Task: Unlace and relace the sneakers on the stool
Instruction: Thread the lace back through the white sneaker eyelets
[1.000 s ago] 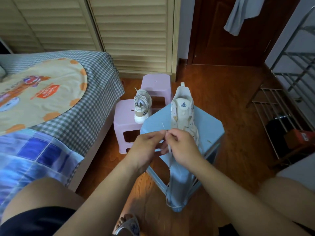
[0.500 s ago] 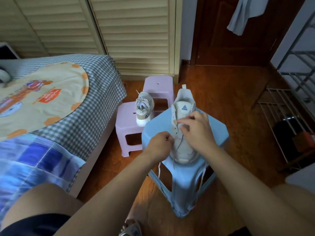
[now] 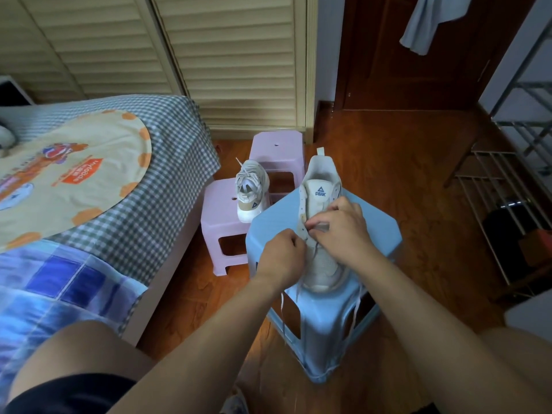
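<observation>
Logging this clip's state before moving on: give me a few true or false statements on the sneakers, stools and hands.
1. The sneaker being worked on sits on the blue stool. True.
2. The other sneaker sits on the bed. False: it stands on a pink stool.
3. Both the left hand and right hand are at the near sneaker's laces. True.
4. Lace ends hang over the blue stool's edge. True.
5. The other sneaker is unlaced. False: its laces are in.

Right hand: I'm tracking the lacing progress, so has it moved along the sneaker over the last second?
Yes. The right hand has moved from the sneaker's toe end at the blue stool's near edge up toward the tongue.
</observation>
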A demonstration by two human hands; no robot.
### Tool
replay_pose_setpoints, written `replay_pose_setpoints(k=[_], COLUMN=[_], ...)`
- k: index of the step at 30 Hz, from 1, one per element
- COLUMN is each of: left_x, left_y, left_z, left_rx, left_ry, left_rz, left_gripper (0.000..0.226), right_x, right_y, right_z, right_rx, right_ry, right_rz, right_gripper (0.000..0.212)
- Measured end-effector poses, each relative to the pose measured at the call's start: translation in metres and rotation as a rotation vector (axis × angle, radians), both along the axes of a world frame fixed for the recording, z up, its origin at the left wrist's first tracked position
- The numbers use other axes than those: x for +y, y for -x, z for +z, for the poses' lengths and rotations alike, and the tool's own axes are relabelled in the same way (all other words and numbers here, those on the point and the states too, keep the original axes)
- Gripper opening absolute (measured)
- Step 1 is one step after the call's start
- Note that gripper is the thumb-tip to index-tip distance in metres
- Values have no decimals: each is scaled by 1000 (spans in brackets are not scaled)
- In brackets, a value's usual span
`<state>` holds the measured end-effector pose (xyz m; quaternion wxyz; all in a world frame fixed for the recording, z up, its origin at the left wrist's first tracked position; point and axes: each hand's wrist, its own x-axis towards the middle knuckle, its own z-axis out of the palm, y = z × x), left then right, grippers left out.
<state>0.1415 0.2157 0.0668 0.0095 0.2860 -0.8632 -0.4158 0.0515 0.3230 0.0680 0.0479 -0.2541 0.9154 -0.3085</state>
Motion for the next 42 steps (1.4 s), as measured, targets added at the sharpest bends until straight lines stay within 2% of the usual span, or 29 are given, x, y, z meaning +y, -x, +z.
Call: replay_pose_setpoints(k=[5, 9, 15, 20, 22, 26, 29, 35, 39, 42], left_x=[10, 5, 6, 14, 18, 25, 19, -4, -4, -4], left_y=[0, 7, 11, 6, 5, 2, -1, 5, 7, 4], left_z=[-7, -6, -9, -10, -15, -23, -22, -14, -17, -17], left_rx=[15, 34, 62, 144, 182, 241, 226, 146, 178, 192], left_ry=[71, 10, -276, -708, -760, -727, -645, -554, -566, -406], left_rz=[-31, 101, 295, 482, 534, 542, 465, 317, 292, 199], left_gripper=[20, 24, 13, 15, 13, 12, 7, 22, 24, 24], right_x=[-3, -4, 0, 0, -3, -3, -2, -4, -4, -2], right_y=[-1, -3, -6, -8, -11, -14, -10, -9, -7, -9], right_z=[6, 9, 9, 11, 9, 9, 13, 9, 5, 3], right_rx=[-65, -56, -56, -74, -38, 0, -24, -26, -48, -31], right_ry=[-4, -99, -163, -155, -186, -241, -243, -206, -114, -22], right_rz=[-29, -21, 16, 13, 21, 43, 60, 36, 4, -12], right_gripper=[19, 16, 21, 24, 25, 22, 22, 19, 15, 14])
